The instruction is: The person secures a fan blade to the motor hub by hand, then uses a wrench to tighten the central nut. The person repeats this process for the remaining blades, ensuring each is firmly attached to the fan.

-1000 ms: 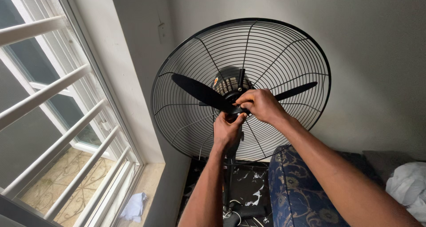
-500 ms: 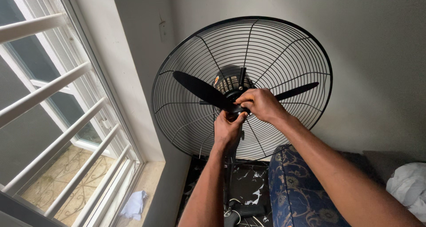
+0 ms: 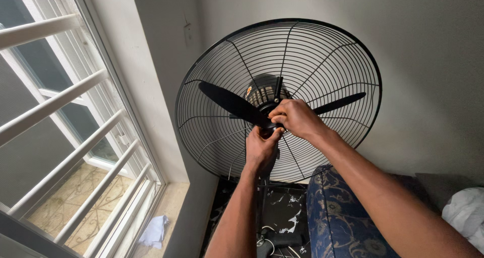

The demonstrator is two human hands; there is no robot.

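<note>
Here, head view: fan [image 3: 282, 96] at centre frame, black, front cover off, rear wire guard [image 3: 322, 51] round behind the blades. Left blade [image 3: 229, 103] stretching toward centre left, right blade [image 3: 340, 103] toward centre right, both meeting at the hub [image 3: 264, 94]. Left hand [image 3: 262, 149] just below the hub, reaching up, fingers [image 3: 269, 136] bunched together against the hub's underside; whether pinching anything, cannot tell. Right hand [image 3: 297, 118] at the hub from the right, fingers curled tight and clamped on the hub's front, knuckles toward the camera. Both hands touching each other at the hub. Window [image 3: 65, 122] with white bars filling the left of the frame, pale wall [image 3: 428, 46] across the upper right. Blue patterned cushion [image 3: 338, 217] at lower centre right, beneath the right forearm. Black marbled floor [image 3: 282, 212] at bottom centre, under the fan. White cloth [image 3: 464, 207] at the lower right edge.
</note>
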